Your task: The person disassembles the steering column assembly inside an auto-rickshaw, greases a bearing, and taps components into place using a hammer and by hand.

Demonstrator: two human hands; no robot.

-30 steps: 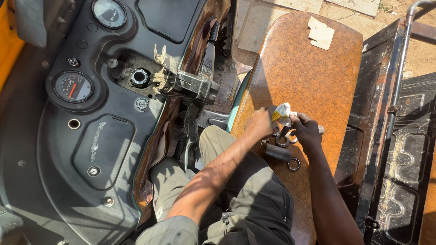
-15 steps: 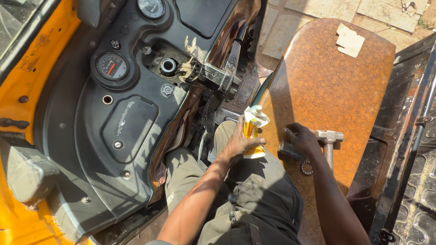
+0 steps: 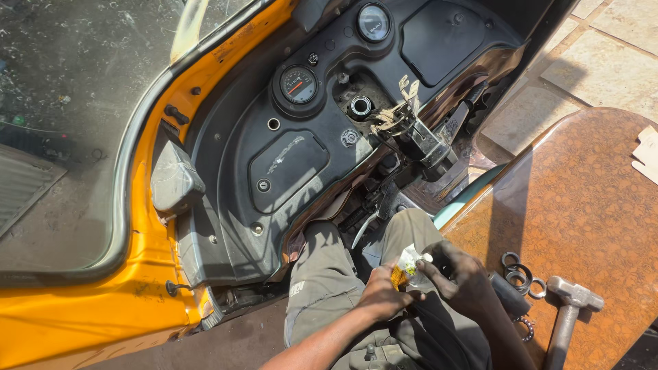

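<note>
Both of my hands meet over my lap on a small clear and yellow packet (image 3: 406,268). My left hand (image 3: 381,296) grips its lower end. My right hand (image 3: 460,277) pinches its upper edge with thumb and fingers. I sit inside a yellow vehicle in grey trousers (image 3: 322,288). Ahead of my knees is the black dashboard (image 3: 288,164) with two round gauges (image 3: 299,83) and an open hole (image 3: 360,106) where bare wires and a steering column (image 3: 418,140) show.
To my right is a brown patterned seat (image 3: 582,205). On it lie a steel hammer (image 3: 567,312), several metal rings (image 3: 519,273) and a dark cylinder (image 3: 508,294). The windscreen (image 3: 62,103) and yellow body frame (image 3: 89,308) are on the left.
My hands came off the seat and moved left over my lap with the packet. The hammer now lies on the seat. My view has swung left toward the dashboard and windscreen.
</note>
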